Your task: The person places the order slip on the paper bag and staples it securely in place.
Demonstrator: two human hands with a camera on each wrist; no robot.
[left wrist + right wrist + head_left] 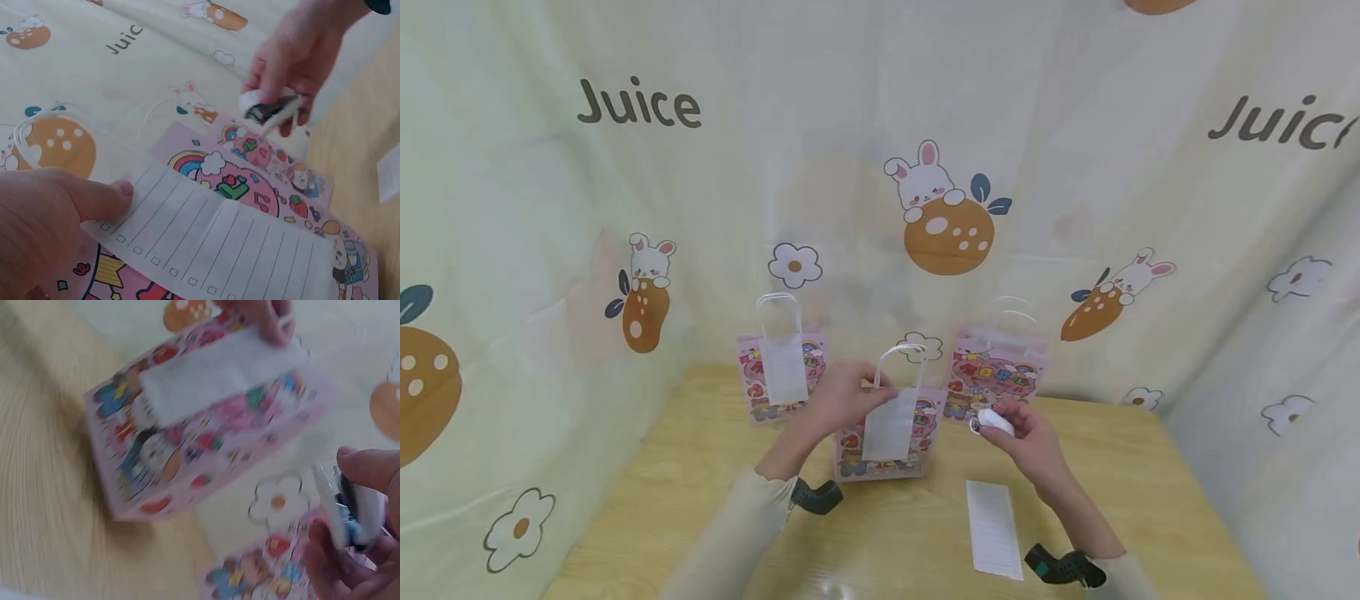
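Note:
A pink cartoon gift bag [927, 429] stands upright at the middle of the table, its white handle looped above. Against its front lies a white paper slip [889, 433], printed with lines and small checkboxes in the left wrist view [212, 231]. My left hand [846, 396] pinches the slip's top end at the bag's upper edge, thumb in front [100, 197]. To the right of this bag, my right hand [1033, 446] holds a small white stapler [997, 422] in the air. The stapler's jaws are apart in the right wrist view, with a dark and metal inside [350, 512].
At the back left stands a matching bag [747, 375] with a white slip [785, 371] on its front. Another bag [996, 375] is at the back right. A loose slip [992, 529] lies on the wooden table [895, 533]. A printed curtain [850, 167] hangs behind.

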